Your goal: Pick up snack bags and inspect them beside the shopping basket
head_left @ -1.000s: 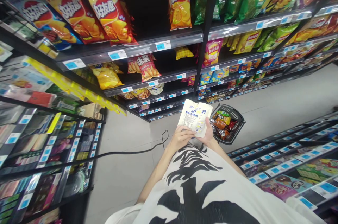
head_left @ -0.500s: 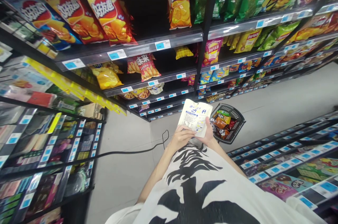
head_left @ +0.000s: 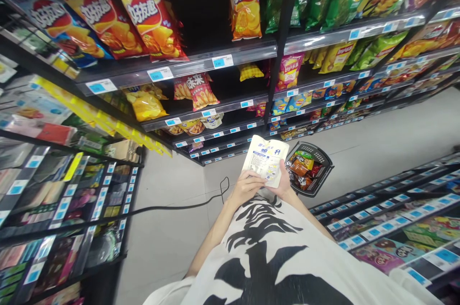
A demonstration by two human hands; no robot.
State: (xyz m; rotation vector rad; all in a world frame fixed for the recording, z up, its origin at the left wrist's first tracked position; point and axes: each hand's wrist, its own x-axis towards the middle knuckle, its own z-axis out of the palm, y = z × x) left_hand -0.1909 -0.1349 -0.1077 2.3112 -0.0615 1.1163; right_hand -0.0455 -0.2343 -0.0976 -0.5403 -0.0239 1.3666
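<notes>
A cream-coloured snack pouch [head_left: 264,157] with blue and yellow print is held up in front of my body, its printed panel facing me. My left hand [head_left: 249,185] is closed on its lower left part, the fingers lying across the front. Along the lower right edge, my right hand [head_left: 283,179] grips the same pouch, with some of its fingers hidden behind. Just beyond that hand, a black shopping basket [head_left: 325,171] stands on the floor with several snack packets [head_left: 302,163] in it.
Ahead stands a black shelf rack [head_left: 247,51] with bags of chips [head_left: 143,13] and price tags. Another shelf unit [head_left: 64,204] is on the left, and low shelves [head_left: 395,219] run along the right. A black cable [head_left: 172,208] crosses in front of the grey floor [head_left: 161,242].
Almost nothing differs. Both hands keep the pouch in the same place, and the view has shifted only very slightly.
</notes>
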